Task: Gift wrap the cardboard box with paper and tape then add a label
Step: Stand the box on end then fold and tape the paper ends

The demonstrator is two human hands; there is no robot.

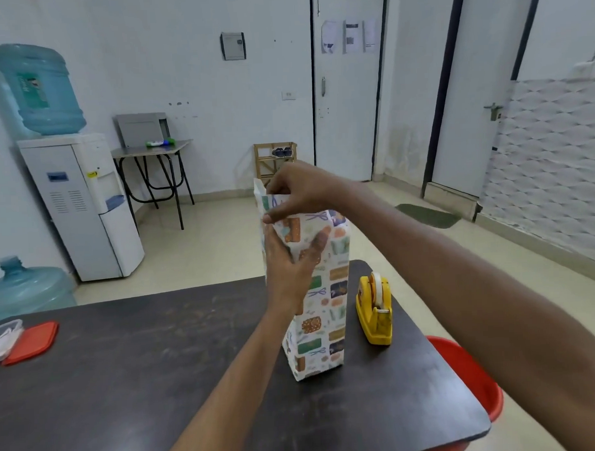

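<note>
The box (pixel 320 298) stands upright on its end on the dark table (pixel 125 366), toward the far right part of the top, already covered in patterned paper (pixel 335 244). Loose paper rises above its top end.

The left hand (pixel 290 262) lies flat against the upper near side of the box, fingers (pixel 318 241) spread and pressing the paper against it, not closed around anything. The right hand (pixel 295 191) reaches in from above and pinches the loose paper flap at the top left corner between thumb and fingers.

A yellow tape dispenser (pixel 375 310) sits on the table just right of the box, apart from it. At the table's left edge lie an orange lid (pixel 32 342) and, touching it, a clear container (pixel 3 336). A red bucket (pixel 470 374) shows beyond the table's right edge. A water cooler (pixel 83 205) stands against the far wall at left.
</note>
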